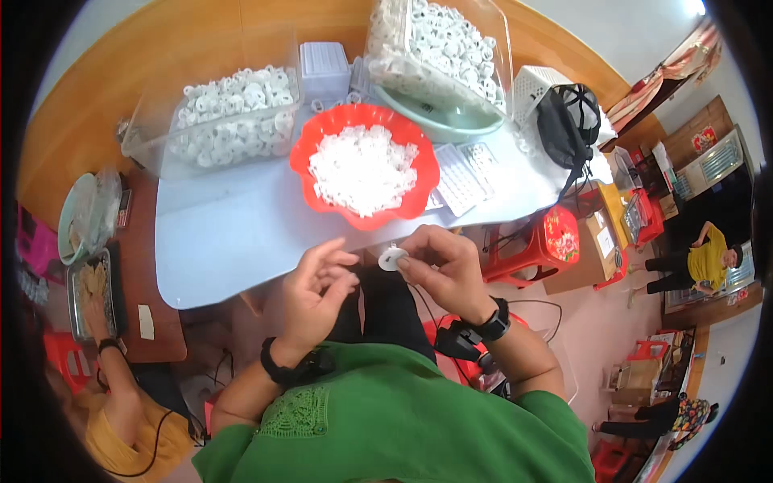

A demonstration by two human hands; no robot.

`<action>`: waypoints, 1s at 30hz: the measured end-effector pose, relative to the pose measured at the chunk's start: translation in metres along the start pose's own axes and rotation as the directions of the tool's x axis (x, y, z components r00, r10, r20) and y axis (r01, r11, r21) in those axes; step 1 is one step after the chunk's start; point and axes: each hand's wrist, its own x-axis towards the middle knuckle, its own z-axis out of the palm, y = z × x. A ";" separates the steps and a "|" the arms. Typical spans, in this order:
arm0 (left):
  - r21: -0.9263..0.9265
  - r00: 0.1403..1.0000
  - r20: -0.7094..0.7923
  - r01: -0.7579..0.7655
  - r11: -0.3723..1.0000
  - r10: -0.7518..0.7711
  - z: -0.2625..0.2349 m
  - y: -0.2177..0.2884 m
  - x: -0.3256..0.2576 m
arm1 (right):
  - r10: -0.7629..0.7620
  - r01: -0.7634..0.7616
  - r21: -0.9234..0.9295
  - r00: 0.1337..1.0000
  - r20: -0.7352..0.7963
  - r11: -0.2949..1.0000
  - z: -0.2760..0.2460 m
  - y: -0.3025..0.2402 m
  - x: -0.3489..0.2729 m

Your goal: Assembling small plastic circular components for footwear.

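Observation:
My right hand pinches a small white round plastic part between thumb and fingers, just below the table's near edge. My left hand hovers beside it with fingers loosely curled and apart, holding nothing I can see. Just beyond both hands stands a red scalloped bowl heaped with small white plastic pieces, on the pale blue table.
Two clear bins full of white ring parts sit at the back, with white grid trays, a white basket and a black cap to the right. Another person's arm works at lower left. Red stools stand right.

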 end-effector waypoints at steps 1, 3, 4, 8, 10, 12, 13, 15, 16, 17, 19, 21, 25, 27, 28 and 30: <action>0.033 0.999 -0.045 -0.026 0.999 0.028 -0.003 0.002 0.003 | 0.048 -0.045 0.093 0.998 -0.032 0.995 0.002 -0.005 0.008; 0.092 0.995 -0.083 -0.055 0.994 0.062 -0.018 0.003 0.010 | 0.058 -0.057 0.150 0.998 0.000 0.987 0.005 -0.020 0.033; 0.151 0.988 -0.129 -0.068 0.986 0.088 -0.026 0.001 0.013 | 0.076 -0.083 0.209 0.996 0.041 0.974 0.007 -0.027 0.049; 0.296 0.956 -0.239 -0.094 0.951 0.169 -0.056 -0.009 0.033 | -0.049 0.045 0.179 0.999 0.019 0.983 0.024 -0.045 0.131; 0.308 0.947 -0.270 -0.084 0.948 0.172 -0.066 -0.019 0.038 | 0.012 -0.017 0.229 1.000 0.026 0.973 0.038 -0.046 0.174; 0.241 0.933 -0.353 0.012 0.971 0.076 -0.077 -0.036 0.038 | 0.062 -0.059 0.411 0.998 0.006 0.910 0.057 -0.050 0.211; 0.264 0.934 -0.346 0.000 0.964 0.094 -0.076 -0.034 0.041 | 0.020 -0.015 0.435 1.000 -0.007 0.900 0.063 -0.052 0.223; 0.282 0.945 -0.304 -0.032 0.959 0.121 -0.073 -0.032 0.042 | -0.066 0.064 0.455 0.998 -0.010 0.888 0.062 -0.062 0.232; 0.297 0.946 -0.289 -0.057 0.953 0.146 -0.075 -0.033 0.042 | -0.065 0.066 0.450 0.998 -0.020 0.890 0.055 -0.068 0.229; 0.302 0.947 -0.289 -0.046 0.952 0.138 -0.075 -0.032 0.041 | -0.161 0.144 0.301 0.986 0.034 0.943 0.040 -0.078 0.223; 0.328 0.944 -0.297 -0.041 0.944 0.144 -0.076 -0.032 0.039 | -0.259 0.246 0.109 0.958 0.124 0.963 0.001 -0.092 0.211; 0.424 0.944 -0.276 -0.050 0.904 0.182 -0.076 -0.030 0.040 | -0.289 0.291 -0.035 0.956 0.056 0.956 -0.051 -0.094 0.208; 0.520 0.948 -0.244 -0.052 0.853 0.207 -0.069 -0.025 0.045 | -0.162 0.065 -0.509 0.975 -0.149 0.858 -0.147 -0.058 0.248; 0.522 0.945 -0.265 -0.028 0.852 0.194 -0.069 -0.024 0.045 | -0.093 -0.023 -0.572 0.981 -0.172 0.820 -0.169 -0.035 0.268; 0.523 0.946 -0.262 -0.028 0.852 0.192 -0.068 -0.024 0.047 | -0.170 0.048 -0.714 0.980 -0.100 0.699 -0.176 -0.024 0.277; 0.490 0.942 -0.283 -0.020 0.871 0.181 -0.068 -0.025 0.047 | -0.230 0.122 -0.821 0.973 -0.013 0.559 -0.181 -0.009 0.290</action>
